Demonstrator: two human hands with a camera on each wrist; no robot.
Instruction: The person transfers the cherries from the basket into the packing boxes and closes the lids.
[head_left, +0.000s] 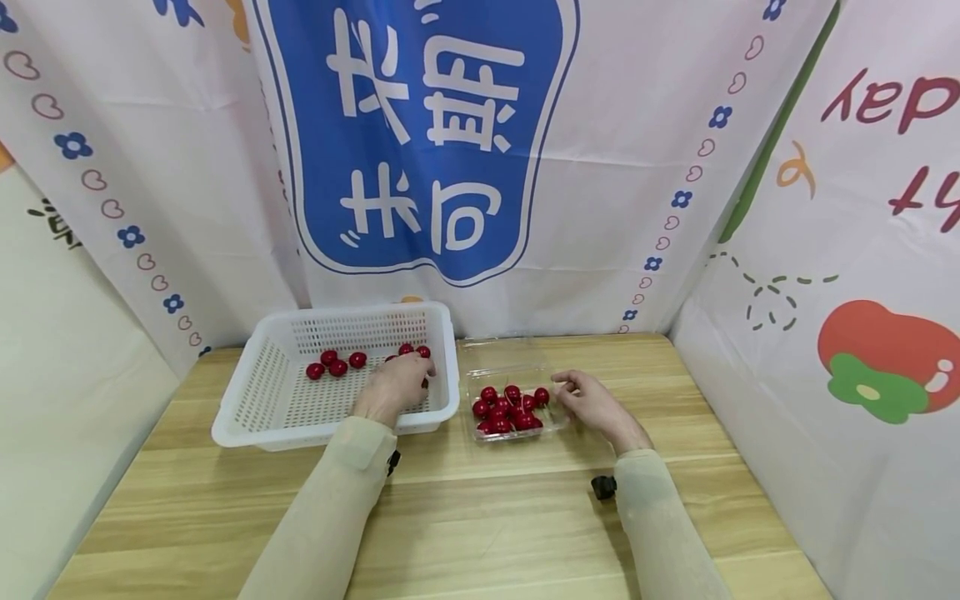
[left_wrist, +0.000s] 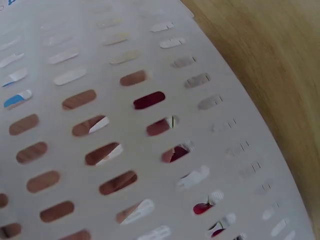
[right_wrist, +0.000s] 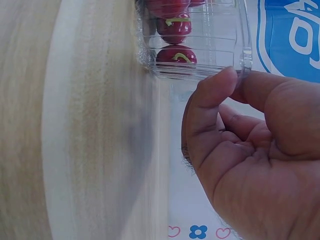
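while the left hand [head_left: 397, 385] reaches down into the white plastic basket [head_left: 453, 392], the head view shows its fingers next to some red cherries [head_left: 406, 349]. i cannot tell if those fingers have hold of one, or how wide apart they are. four more cherries [head_left: 338, 367] sit in the basket, left of that hand. just beside the basket, on the wooden table [head_left: 480, 517], is a clear plastic box [head_left: 555, 417] with a pile of cherries [head_left: 501, 411] in it. its clear lid [head_left: 498, 354] is open at the back. the right hand [head_left: 592, 404] is at the box's right side.

in the left wrist view, the basket wall is in the way. bits of hand and red cherry show through its slots.

in the right wrist view, the right thumb and a finger are almost closed, with a little pinch on the box's edge. cherries with green stems sit inside, near that end.
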